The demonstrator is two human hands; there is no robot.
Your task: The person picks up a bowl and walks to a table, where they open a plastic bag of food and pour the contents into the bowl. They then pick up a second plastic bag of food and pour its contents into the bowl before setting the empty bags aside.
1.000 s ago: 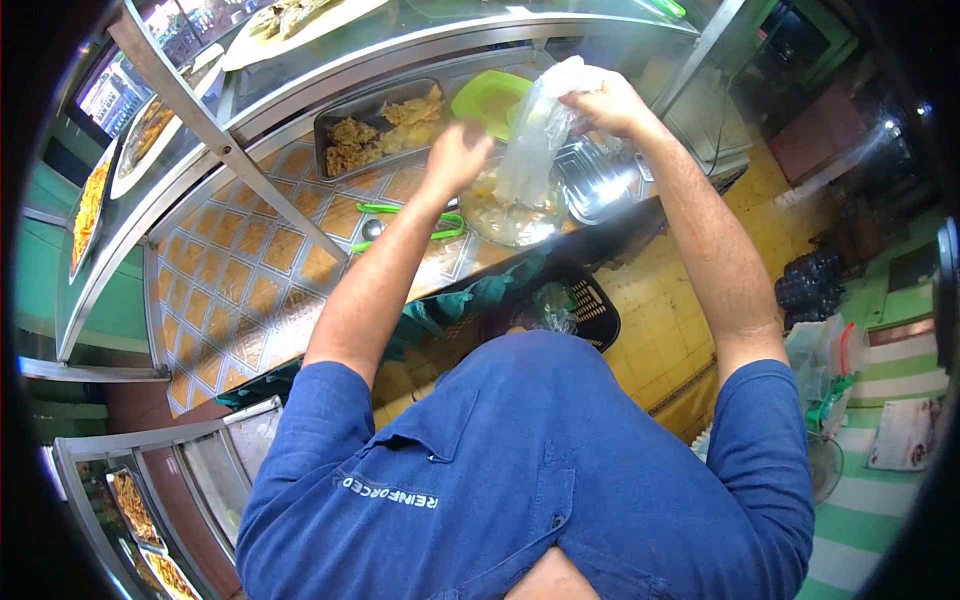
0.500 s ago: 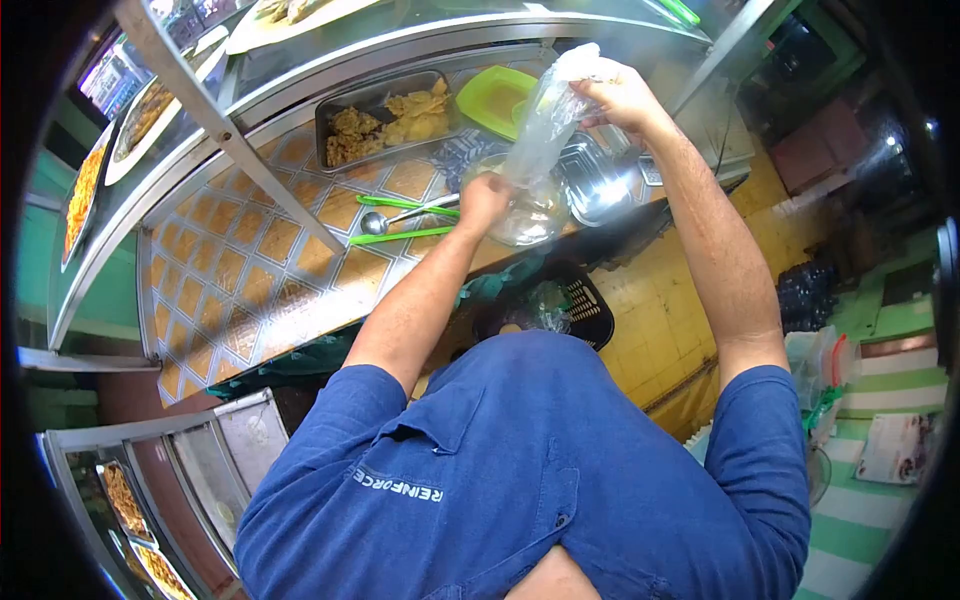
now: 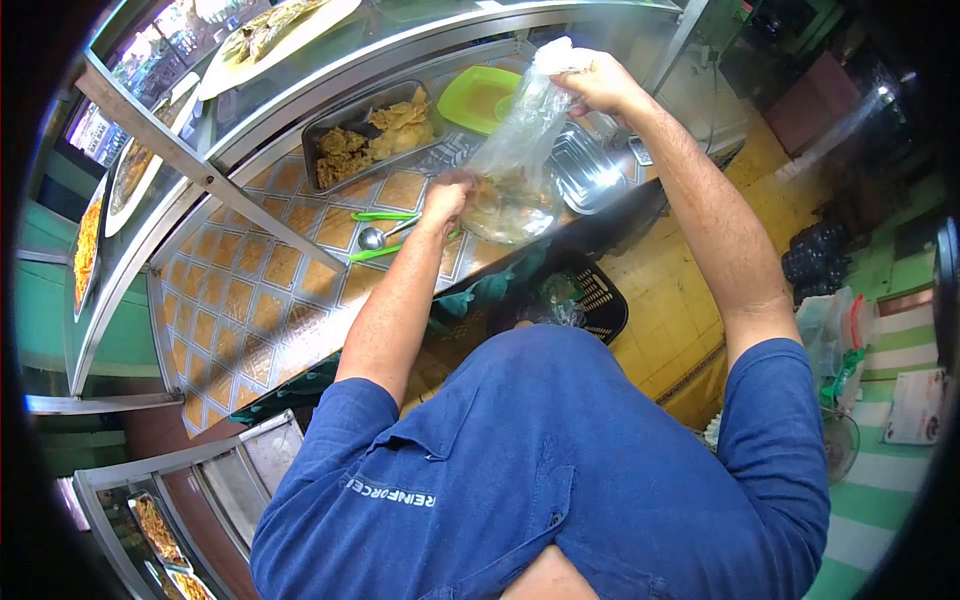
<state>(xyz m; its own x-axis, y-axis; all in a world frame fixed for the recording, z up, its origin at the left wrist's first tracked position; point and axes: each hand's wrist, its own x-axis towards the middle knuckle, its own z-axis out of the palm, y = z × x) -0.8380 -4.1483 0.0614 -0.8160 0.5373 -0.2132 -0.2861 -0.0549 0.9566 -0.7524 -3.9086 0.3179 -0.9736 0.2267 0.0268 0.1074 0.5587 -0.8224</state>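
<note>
A clear plastic bag [image 3: 530,130] stretches from upper right down to the counter, its wide lower part round and showing some orange and green stuff through the film. High up, my right hand [image 3: 600,82] is closed around the bag's gathered, whitish top end. My left hand [image 3: 450,198] has its fingers curled at the left side of the bag's lower part; the fingertips are partly hidden. Just left of that hand lie a metal ladle [image 3: 372,238] and green-handled tongs [image 3: 375,254]. Touching the bag's right side or close by is a shiny metal tray [image 3: 590,170].
A dark tray [image 3: 325,180] of fried food and a green dish [image 3: 460,98] stand at the back of the patterned counter [image 3: 235,310]. A metal frame post [image 3: 270,230] slants across the left. Below the counter sits a black basket [image 3: 608,305].
My left hand has moved left along the bag's lower part, and the bag's bottom now looks wider, with coloured contents showing. My right hand still holds the top. The view has shifted slightly.
</note>
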